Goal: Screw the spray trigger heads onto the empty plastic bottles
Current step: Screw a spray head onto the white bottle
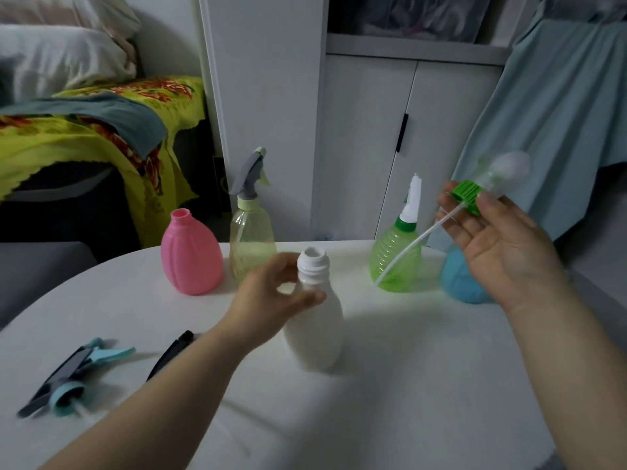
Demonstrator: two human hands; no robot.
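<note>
At table centre, left hand [271,293] grips white bottle [314,320] by neck; right hand [495,239] pinches green-collared head [470,196] aloft. Thread the tube into the mouth first, then seat collar square before twisting

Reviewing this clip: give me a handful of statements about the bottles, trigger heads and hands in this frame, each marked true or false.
1. The left hand grips the white opaque plastic bottle at its neck. True.
2. The white bottle already carries a trigger head. False: its threaded mouth is open.
3. The right hand holds a green-collared spray trigger head with a long dip tube hanging from it. True.
4. The pink plastic bottle lies on its side. False: it stands upright and uncapped.
5. The yellowish clear bottle has a grey trigger head fitted. True.
6. The teal and grey trigger head is fitted to a bottle. False: it lies loose on the white round table.
</note>
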